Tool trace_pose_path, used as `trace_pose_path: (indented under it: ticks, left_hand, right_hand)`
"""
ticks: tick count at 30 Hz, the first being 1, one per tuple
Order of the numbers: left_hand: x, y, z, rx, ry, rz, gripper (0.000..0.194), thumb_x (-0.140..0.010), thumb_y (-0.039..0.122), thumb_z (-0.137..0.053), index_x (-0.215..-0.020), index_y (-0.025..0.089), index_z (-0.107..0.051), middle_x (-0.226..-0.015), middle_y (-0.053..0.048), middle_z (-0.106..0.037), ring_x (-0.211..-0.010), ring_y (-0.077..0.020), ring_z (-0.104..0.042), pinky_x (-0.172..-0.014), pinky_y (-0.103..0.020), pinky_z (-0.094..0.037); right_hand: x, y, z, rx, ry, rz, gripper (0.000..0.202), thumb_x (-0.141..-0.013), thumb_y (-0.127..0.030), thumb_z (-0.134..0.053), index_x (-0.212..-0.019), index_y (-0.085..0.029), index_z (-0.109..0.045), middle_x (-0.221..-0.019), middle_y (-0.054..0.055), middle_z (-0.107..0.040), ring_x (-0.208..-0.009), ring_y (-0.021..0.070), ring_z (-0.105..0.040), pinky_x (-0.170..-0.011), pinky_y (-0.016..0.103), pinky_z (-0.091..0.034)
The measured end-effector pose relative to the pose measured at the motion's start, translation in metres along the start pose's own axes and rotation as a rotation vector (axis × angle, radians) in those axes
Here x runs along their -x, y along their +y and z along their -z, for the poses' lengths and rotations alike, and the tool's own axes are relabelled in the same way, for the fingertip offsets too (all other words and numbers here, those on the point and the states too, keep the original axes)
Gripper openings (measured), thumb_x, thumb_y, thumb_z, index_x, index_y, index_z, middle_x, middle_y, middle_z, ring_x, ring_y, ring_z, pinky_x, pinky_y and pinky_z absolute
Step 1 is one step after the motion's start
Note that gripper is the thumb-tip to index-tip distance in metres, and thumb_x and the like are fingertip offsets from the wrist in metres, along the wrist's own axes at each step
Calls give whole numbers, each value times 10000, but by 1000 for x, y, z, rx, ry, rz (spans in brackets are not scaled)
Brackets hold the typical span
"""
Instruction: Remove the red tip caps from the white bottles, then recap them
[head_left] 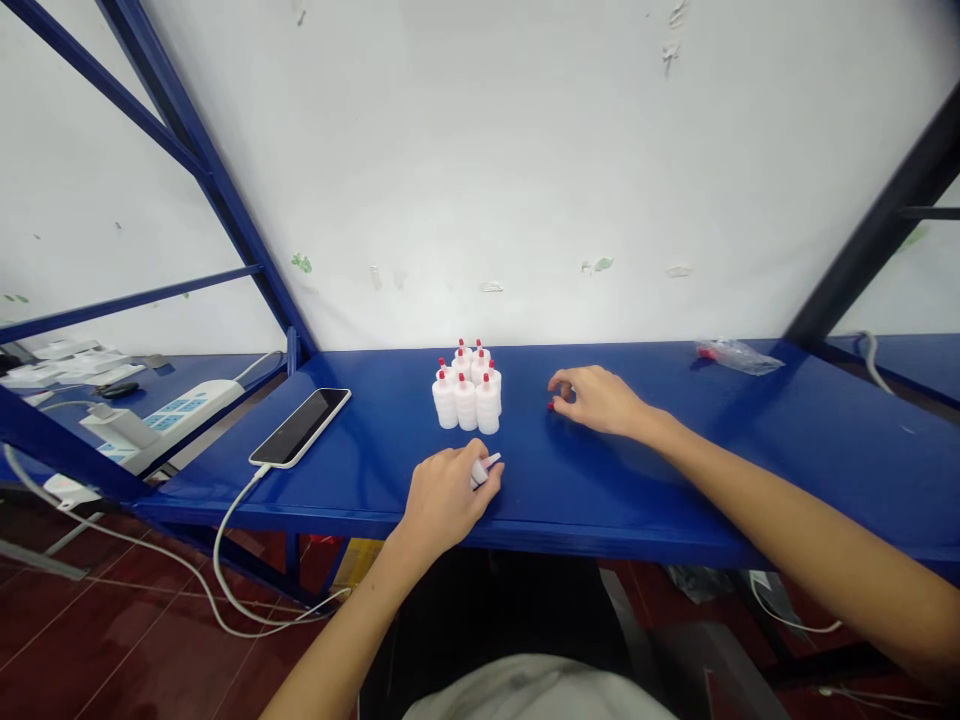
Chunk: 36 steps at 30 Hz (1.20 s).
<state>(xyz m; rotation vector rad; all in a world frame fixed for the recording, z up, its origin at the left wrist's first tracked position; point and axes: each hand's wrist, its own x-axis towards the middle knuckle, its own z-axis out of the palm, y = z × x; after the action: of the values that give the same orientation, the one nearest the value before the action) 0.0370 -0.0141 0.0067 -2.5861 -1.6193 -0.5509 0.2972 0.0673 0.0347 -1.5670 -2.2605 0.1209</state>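
My left hand (454, 492) is closed around a small white squeeze bottle (478, 473), near the front of the blue table. The bottle's bare pointed nozzle sticks out to the right between thumb and fingers; most of its body is hidden in the palm. On the table, my right hand (596, 398) curves with thumb and index finger apart. A small red cap (551, 406) lies at its thumb tip; whether they touch I cannot tell. Between and beyond the hands, several white bottles with red caps (466, 402) stand upright in a tight group.
At the left lies a phone (300, 428) with a white charging cable (219, 545). A clear plastic bag (739, 356) with something red inside is at the back right. Blue frame posts (225, 220) rise at the left, and a power strip (180, 412) lies beyond them.
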Motion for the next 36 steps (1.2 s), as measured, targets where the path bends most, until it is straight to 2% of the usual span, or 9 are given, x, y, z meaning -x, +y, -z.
trace_pose_path:
  ticks: [2, 6, 9, 12, 16, 21, 25, 30, 36]
  left_hand:
    - [0, -1, -1, 15, 0, 3, 259, -979, 438, -430, -883, 228, -548, -733, -4, -667, -703, -192, -630, -589, -272, -287]
    - [0, -4, 0, 75, -15, -29, 208, -967, 405, -463, -906, 228, -553, -737, 3, -656, -703, -186, -624, -601, -269, -301]
    - [1, -5, 1, 155, -31, -50, 215, -961, 437, -485, -957, 232, -547, -781, 14, -665, -720, -181, -624, -611, -264, -319]
    - [1, -4, 2, 183, -10, -18, 305, -943, 526, -502, -992, 228, -541, -801, 12, -666, -733, -182, -619, -619, -265, -320]
    - [2, -2, 1, 141, 14, -21, 425, -995, 517, -370, -728, 198, -457, -682, 5, -586, -636, -155, -545, -587, -274, -268]
    - [1, -4, 1, 171, 10, -44, 432, -1003, 486, -356, -690, 193, -415, -631, 19, -533, -572, -132, -471, -569, -274, -235]
    - [-1, -4, 0, 158, 2, -48, 405, -996, 455, -377, -691, 192, -416, -638, 18, -545, -583, -135, -481, -572, -276, -226]
    - [-1, -3, -1, 125, 8, -51, 356, -980, 426, -416, -710, 196, -442, -659, 21, -576, -606, -140, -514, -576, -279, -236]
    - [1, -3, -3, 130, 27, -58, 266, -929, 395, -507, -750, 202, -471, -712, 18, -611, -654, -155, -558, -598, -281, -293]
  right_hand:
    - [9, -20, -3, -19, 42, 130, 165, -877, -290, -549, -880, -184, -675, -766, 28, -675, -660, 150, -581, -627, 266, -397]
    - [28, -63, -20, -274, -182, 522, 287, -981, -384, -436, -890, -178, -615, -747, 15, -621, -639, 130, -524, -623, 250, -378]
    - [34, -74, -29, -342, -177, 584, 323, -1003, -370, -370, -821, -182, -559, -750, 19, -596, -646, 131, -502, -633, 252, -369]
    - [24, -51, -21, -341, 22, 434, 298, -952, -319, -386, -705, -193, -494, -657, 6, -544, -586, 130, -452, -595, 258, -333]
    - [-2, 15, 1, -134, 412, -31, 232, -808, -299, -464, -598, -203, -445, -557, -3, -468, -554, 138, -404, -567, 279, -273]
    - [-21, 66, 6, -197, 369, -377, 290, -769, -328, -477, -513, -199, -432, -486, -18, -391, -540, 131, -395, -543, 280, -255]
    - [-25, 65, -2, -194, 251, -432, 277, -743, -343, -536, -513, -194, -492, -491, -14, -439, -556, 139, -433, -549, 281, -269]
    - [-23, 61, 1, -205, 326, -391, 310, -789, -386, -518, -548, -192, -529, -522, -7, -487, -575, 148, -465, -583, 283, -307]
    - [-3, 18, 4, -269, 315, -67, 270, -839, -387, -530, -666, -182, -561, -524, -26, -498, -513, 121, -421, -573, 275, -319]
